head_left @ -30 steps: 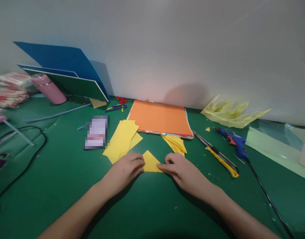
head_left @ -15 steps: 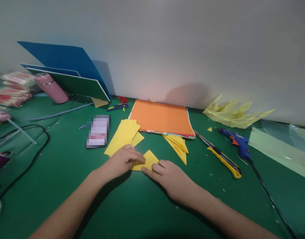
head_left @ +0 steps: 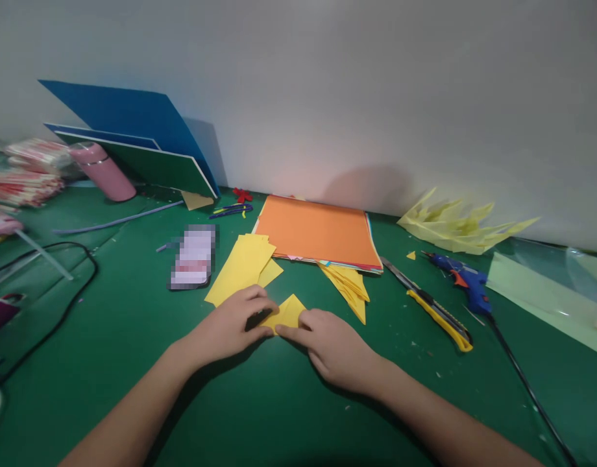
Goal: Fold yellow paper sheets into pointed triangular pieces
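Between my hands, on the green table, lies a small folded piece of yellow paper with a pointed top. My left hand pinches its left side, thumb at the lower edge and fingers above. My right hand grips the right side, its thumb lying along the bottom edge near the left thumb. The paper's side corners are hidden under my fingers. Beyond my left hand rests a stack of yellow paper sheets. Several folded yellow triangles lie past my right hand.
Behind is a stack of orange paper. To the right lie a yellow utility knife, blade out, and a blue glue gun with its cord. A phone and a pink bottle are on the left. Blue and green boards lean at the back.
My left thumb has come out to the paper's lower edge, and its fingers have drawn back slightly left. The right hand stays on the paper with little movement.
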A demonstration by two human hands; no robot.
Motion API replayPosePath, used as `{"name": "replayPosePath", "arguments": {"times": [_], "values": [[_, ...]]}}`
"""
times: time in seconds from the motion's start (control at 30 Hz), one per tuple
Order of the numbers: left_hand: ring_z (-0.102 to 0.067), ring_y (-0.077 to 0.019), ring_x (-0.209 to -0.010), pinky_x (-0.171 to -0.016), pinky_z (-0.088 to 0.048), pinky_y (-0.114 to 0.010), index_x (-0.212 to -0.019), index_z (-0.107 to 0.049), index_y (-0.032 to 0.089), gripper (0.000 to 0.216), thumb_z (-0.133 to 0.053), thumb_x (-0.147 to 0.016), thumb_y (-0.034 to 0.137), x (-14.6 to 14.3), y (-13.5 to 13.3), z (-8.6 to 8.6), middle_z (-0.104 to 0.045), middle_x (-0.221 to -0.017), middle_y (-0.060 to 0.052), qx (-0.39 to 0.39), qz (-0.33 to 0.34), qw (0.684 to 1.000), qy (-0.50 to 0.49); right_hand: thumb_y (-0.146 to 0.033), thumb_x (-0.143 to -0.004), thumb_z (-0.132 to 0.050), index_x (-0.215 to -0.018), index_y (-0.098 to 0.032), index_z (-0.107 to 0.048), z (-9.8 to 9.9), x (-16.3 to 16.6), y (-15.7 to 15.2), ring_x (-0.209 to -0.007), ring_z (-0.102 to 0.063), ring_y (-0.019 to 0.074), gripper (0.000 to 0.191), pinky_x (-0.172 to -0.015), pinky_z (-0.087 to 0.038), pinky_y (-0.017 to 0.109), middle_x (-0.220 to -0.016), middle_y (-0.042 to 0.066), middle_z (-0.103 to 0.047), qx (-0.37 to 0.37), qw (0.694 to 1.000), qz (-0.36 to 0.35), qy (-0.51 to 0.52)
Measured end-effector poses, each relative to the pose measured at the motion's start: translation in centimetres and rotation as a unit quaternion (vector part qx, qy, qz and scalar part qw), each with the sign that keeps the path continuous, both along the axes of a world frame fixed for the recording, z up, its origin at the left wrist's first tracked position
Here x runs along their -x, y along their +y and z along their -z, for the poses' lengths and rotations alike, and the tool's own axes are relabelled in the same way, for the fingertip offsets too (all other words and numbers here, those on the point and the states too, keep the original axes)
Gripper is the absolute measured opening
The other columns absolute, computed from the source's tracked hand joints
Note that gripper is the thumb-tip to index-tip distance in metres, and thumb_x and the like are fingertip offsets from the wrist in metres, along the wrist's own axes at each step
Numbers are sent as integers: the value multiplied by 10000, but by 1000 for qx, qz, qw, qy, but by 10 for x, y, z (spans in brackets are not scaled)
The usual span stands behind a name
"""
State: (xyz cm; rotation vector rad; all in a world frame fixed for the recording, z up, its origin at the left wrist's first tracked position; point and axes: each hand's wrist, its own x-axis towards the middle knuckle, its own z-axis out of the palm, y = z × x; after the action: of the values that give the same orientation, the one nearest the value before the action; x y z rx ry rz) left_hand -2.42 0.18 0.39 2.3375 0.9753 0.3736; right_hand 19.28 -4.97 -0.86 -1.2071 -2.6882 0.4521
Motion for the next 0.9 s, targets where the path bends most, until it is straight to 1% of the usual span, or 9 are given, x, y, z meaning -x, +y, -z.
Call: {"name": "replayPosePath", "arguments": {"times": [0.03,0.1,0.2,0.3,0.4,0.53,0.63,0.73,0.9], "values": [[-568,-198,-934,-821,-467,-339,-983,-625,214,155,-561,-855,271,-1,-1,0,-611,-954,-46,-3,-8,1000,11,-73,-854,-379,-1202,-216,-582,3,-2,2,-767,-496,193,427,-652,-382,296,-841,63,-562,3,999,9,43],[-564,-199,-897,-791,-463,-334,-920,-610,209,100,-554,-855,261,-4,-1,2,-603,-905,-33,-3,-16,999,29,-120,-902,-349,-1172,-178,-586,8,-5,6,-830,-519,203,364,-717,-421,318,-878,80,-579,-27,988,89,121],[-556,-196,-850,-755,-453,-324,-910,-586,201,88,-571,-845,258,-8,-1,5,-592,-871,-25,-3,-28,999,42,-331,-914,-461,-1241,-150,-537,12,-6,10,-953,-511,265,381,-821,-428,416,-1040,129,-575,-74,976,179,100],[-547,-200,-816,-725,-446,-325,-960,-580,189,164,-614,-818,265,-12,-3,6,-585,-848,-26,-5,-45,997,54,-369,-857,-567,-1241,-143,-532,13,-4,11,-1007,-493,282,447,-871,-412,442,-1114,135,-555,-50,980,182,69],[-551,-213,-828,-731,-447,-339,-1024,-574,187,256,-650,-796,277,-16,-7,6,-586,-858,-32,-13,-65,996,60,-300,-831,-604,-1192,-168,-546,12,-1,10,-1032,-484,262,389,-895,-400,423,-1144,114,-554,-4,978,177,109],[-555,-221,-877,-773,-451,-356,-965,-576,193,195,-647,-788,237,-20,-10,10,-591,-915,-42,-24,-73,996,39,-275,-829,-595,-1150,-191,-545,12,-1,11,-1028,-500,246,335,-879,-408,405,-1107,90,-582,36,974,152,163],[-548,-219,-881,-773,-454,-358,-915,-562,193,152,-638,-783,197,-21,-12,14,-591,-904,-38,-20,-82,996,17,-320,-839,-587,-1219,-205,-508,14,-2,11,-1025,-508,250,405,-872,-414,409,-1128,92,-585,27,971,158,175],[-546,-224,-905,-795,-454,-365,-905,-558,198,149,-635,-781,171,-22,-14,16,-596,-920,-39,-26,-86,996,10,-378,-849,-574,-1266,-180,-492,14,1,9,-1064,-479,285,469,-891,-395,447,-1153,128,-557,-10,971,201,127],[-550,-233,-934,-825,-456,-379,-1041,-582,194,259,-629,-789,164,-24,-16,13,-590,-970,-55,-31,-94,995,32,-288,-833,-592,-1221,-170,-537,9,7,6,-1059,-461,283,410,-866,-398,428,-1151,123,-541,4,977,194,83]]}}
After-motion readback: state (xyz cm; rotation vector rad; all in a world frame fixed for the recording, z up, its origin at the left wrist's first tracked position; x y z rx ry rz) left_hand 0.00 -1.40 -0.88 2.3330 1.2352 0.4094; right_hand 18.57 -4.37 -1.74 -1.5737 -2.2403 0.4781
